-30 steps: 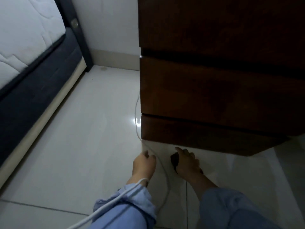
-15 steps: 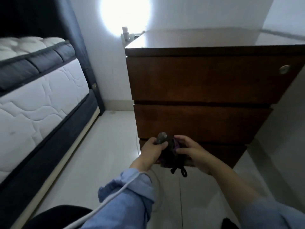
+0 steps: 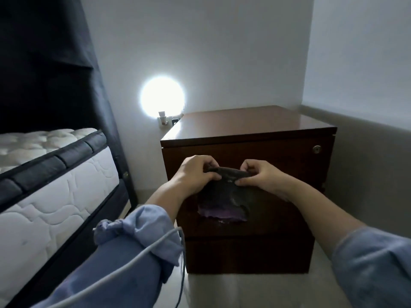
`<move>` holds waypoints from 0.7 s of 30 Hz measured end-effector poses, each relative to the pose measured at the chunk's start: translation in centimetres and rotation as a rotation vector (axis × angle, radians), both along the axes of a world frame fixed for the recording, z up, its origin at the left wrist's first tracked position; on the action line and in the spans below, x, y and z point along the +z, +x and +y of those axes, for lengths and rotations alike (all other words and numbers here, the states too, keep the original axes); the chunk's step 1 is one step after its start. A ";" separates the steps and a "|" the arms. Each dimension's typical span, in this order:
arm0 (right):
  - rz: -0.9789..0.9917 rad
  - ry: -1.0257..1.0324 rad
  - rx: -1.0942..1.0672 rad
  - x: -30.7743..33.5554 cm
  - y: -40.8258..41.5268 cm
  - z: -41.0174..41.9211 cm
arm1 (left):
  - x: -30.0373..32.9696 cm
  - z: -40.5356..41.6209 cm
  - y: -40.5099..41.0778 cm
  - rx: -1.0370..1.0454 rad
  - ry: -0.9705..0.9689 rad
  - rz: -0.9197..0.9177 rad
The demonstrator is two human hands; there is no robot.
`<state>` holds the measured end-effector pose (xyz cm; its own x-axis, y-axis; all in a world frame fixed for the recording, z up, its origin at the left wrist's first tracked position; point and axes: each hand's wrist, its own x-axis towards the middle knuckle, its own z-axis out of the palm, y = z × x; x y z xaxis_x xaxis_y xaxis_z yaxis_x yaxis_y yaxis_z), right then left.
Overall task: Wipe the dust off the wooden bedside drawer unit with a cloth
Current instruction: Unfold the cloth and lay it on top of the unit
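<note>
The dark wooden drawer unit (image 3: 249, 134) stands against the wall, three drawer fronts facing me and a glossy top. A dark cloth (image 3: 222, 196) with a purple lower edge hangs in front of the upper drawers. My left hand (image 3: 195, 174) grips its top left corner and my right hand (image 3: 260, 176) pinches its top right corner, stretching the top edge between them. The cloth hides part of the middle drawer front.
A bed with a white mattress (image 3: 44, 196) and dark frame fills the left side. A bright plug-in night light (image 3: 163, 96) glows on the wall behind the unit. A white cable (image 3: 142, 254) runs over my left sleeve. A lock (image 3: 316, 149) sits on the top drawer.
Both hands rose from the floor at the unit's base, lifting the cloth and spreading it out in front of the drawers. The view tilted upward.
</note>
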<state>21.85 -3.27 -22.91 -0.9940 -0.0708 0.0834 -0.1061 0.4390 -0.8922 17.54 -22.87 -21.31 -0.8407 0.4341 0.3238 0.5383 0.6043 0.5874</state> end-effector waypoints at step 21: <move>-0.177 0.082 0.121 1.5 0.5 2.1 | 5.9 -0.4 -1.0 0.110 0.204 0.135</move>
<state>22.30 -1.18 -21.41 -0.9766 -0.1893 -0.1022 -0.0073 0.5042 -0.8636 16.58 -23.26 -15.37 -0.8226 0.2564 0.5076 0.5575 0.5399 0.6307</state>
